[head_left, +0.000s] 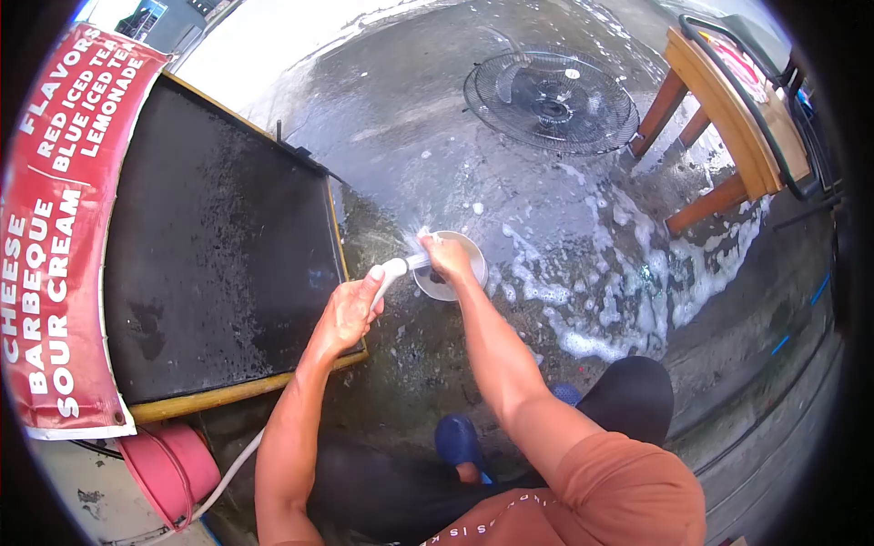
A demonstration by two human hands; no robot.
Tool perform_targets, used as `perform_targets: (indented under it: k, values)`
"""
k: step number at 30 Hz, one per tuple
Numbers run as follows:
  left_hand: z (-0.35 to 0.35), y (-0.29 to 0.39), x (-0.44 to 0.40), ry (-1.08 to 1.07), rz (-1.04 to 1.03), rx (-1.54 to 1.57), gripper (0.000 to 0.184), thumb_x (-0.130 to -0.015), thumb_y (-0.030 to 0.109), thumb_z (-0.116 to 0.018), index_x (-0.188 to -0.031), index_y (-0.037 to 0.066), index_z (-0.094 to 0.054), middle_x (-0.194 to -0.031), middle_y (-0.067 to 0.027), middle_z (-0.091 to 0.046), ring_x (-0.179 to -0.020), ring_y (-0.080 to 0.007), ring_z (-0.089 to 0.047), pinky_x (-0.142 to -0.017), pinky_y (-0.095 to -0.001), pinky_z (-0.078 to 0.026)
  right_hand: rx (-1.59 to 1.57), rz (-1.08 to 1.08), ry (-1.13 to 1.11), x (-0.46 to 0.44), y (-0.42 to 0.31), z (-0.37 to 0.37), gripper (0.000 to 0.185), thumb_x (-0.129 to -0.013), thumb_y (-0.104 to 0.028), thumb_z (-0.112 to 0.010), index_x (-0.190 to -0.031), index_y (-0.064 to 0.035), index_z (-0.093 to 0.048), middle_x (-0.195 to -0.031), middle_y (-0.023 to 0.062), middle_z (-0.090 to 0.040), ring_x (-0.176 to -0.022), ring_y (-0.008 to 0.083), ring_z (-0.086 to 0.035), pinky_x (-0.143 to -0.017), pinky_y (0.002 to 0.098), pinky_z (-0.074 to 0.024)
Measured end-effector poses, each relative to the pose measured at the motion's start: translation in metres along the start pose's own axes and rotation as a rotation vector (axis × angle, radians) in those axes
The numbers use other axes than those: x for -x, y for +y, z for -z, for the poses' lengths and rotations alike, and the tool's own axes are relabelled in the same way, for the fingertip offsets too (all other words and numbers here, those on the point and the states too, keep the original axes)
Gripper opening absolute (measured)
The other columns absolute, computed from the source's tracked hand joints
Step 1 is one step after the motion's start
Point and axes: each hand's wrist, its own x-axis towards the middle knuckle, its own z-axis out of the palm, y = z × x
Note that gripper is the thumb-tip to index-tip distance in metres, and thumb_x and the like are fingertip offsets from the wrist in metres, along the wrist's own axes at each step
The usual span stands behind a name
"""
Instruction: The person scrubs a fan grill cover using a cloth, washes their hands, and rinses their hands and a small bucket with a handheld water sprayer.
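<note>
My left hand [346, 314] is closed around a white hose nozzle [393, 269], which points right towards my right hand. Water sprays out close to my right fingers. My right hand [449, 258] is closed on a white, round, bowl-like piece [474, 259], its fingers at the upper left of it. Something dark shows inside the piece, partly covered by the hand. Both hands are low over the wet concrete floor [401, 355].
A black fan grille [552, 102] lies flat on the floor ahead. White suds [628, 282] spread across the right side. A wooden table [728, 109] stands at upper right. On the left are a black board [214, 237], a red banner [68, 237] and a pink basin [173, 469] beside the hose [235, 469].
</note>
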Motion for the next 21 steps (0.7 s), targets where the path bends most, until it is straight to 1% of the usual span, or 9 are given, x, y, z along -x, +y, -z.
perform_targets:
  k: [3, 4, 7, 8, 12, 15, 16, 18, 21]
  values:
    - [0.004, 0.004, 0.002, 0.045, -0.039, 0.068, 0.081, -0.092, 0.080, -0.040, -0.071, 0.004, -0.056, -0.057, 0.0006, -0.044, -0.041, -0.0081, -0.040, -0.038, -0.0254, -0.030, -0.478, -0.058, -0.100, 0.000, -0.009, -0.005, 0.022, -0.080, -0.026, -0.076, -0.088, -0.0048, -0.074, -0.079, 0.0111, -0.071, -0.064, 0.0219, -0.066, -0.059, 0.0376, -0.0499]
    - [0.006, 0.004, 0.003, 0.061, -0.046, 0.071, 0.080, -0.092, 0.080, -0.040, -0.071, 0.004, -0.056, -0.057, 0.0007, -0.044, -0.041, -0.0080, -0.040, -0.038, -0.0253, -0.029, -0.560, -0.042, -0.042, 0.001, -0.014, -0.008, 0.018, -0.079, -0.011, -0.074, -0.095, -0.0038, -0.071, -0.078, 0.0066, -0.067, -0.063, 0.0144, -0.062, -0.056, 0.0327, -0.0486]
    - [0.014, 0.004, 0.005, 0.107, -0.051, 0.081, 0.081, -0.092, 0.080, -0.040, -0.071, 0.004, -0.057, -0.057, 0.0007, -0.044, -0.044, -0.0084, -0.041, -0.041, -0.0260, -0.031, -0.696, 0.170, -0.003, 0.009, -0.029, -0.022, 0.024, -0.078, -0.007, -0.071, -0.101, -0.0016, -0.067, -0.084, 0.0090, -0.069, -0.064, 0.0167, -0.063, -0.057, 0.0335, -0.0499]
    - [0.018, 0.005, 0.007, 0.118, -0.040, 0.084, 0.081, -0.092, 0.080, -0.040, -0.072, 0.003, -0.057, -0.057, 0.0006, -0.045, -0.046, -0.0090, -0.042, -0.044, -0.0267, -0.033, -0.597, 0.124, 0.031, 0.012, -0.031, -0.023, 0.026, -0.078, -0.003, -0.067, -0.104, -0.0027, -0.065, -0.085, 0.0085, -0.069, -0.064, 0.0167, -0.063, -0.056, 0.0343, -0.0507]
    - [0.028, 0.005, 0.008, 0.162, -0.059, 0.104, 0.079, -0.093, 0.078, -0.041, -0.072, 0.004, -0.056, -0.057, 0.0011, -0.045, -0.048, -0.0086, -0.042, -0.046, -0.0266, -0.033, -0.058, 0.347, 0.374, 0.030, -0.059, -0.020, 0.036, -0.076, -0.005, -0.064, -0.112, -0.0031, -0.063, -0.090, 0.0128, -0.069, -0.082, 0.0226, -0.066, -0.075, 0.0403, -0.0527]
    - [0.031, 0.003, 0.008, 0.176, -0.066, 0.123, 0.079, -0.093, 0.078, -0.041, -0.071, 0.004, -0.056, -0.057, 0.0013, -0.044, -0.048, -0.0086, -0.041, -0.045, -0.0267, -0.033, -0.529, 0.271, 0.120, 0.010, -0.074, -0.040, 0.033, -0.078, -0.004, -0.062, -0.111, -0.0031, -0.063, -0.095, 0.0102, -0.069, -0.085, 0.0246, -0.067, -0.075, 0.0419, -0.0525]
    - [0.031, 0.002, 0.007, 0.176, -0.063, 0.130, 0.078, -0.093, 0.078, -0.041, -0.071, 0.004, -0.056, -0.057, 0.0013, -0.044, -0.048, -0.0086, -0.041, -0.045, -0.0268, -0.033, -0.589, 0.265, 0.081, 0.018, -0.084, -0.040, 0.030, -0.081, -0.004, -0.058, -0.110, -0.0053, -0.063, -0.098, 0.0057, -0.068, -0.087, 0.0234, -0.065, -0.073, 0.0413, -0.0520]
    - [0.028, 0.005, 0.009, 0.180, -0.059, 0.115, 0.078, -0.094, 0.077, -0.041, -0.071, 0.004, -0.056, -0.057, 0.0011, -0.044, -0.047, -0.0087, -0.041, -0.045, -0.0269, -0.033, -1.055, 0.023, -0.420, -0.016, -0.068, -0.041, 0.025, -0.088, -0.009, -0.056, -0.113, -0.0066, -0.063, -0.093, 0.0055, -0.066, -0.083, 0.0226, -0.064, -0.072, 0.0433, -0.0527]
    - [0.025, 0.002, 0.007, 0.170, -0.093, 0.097, 0.078, -0.094, 0.077, -0.040, -0.070, 0.004, -0.055, -0.056, 0.0013, -0.043, -0.043, -0.0077, -0.041, -0.040, -0.0245, -0.030, -1.347, -0.002, -0.564, -0.027, -0.067, -0.051, 0.018, -0.096, -0.016, -0.056, -0.112, -0.0084, -0.061, -0.094, 0.0039, -0.064, -0.087, 0.0201, -0.062, -0.076, 0.0417, -0.0525]
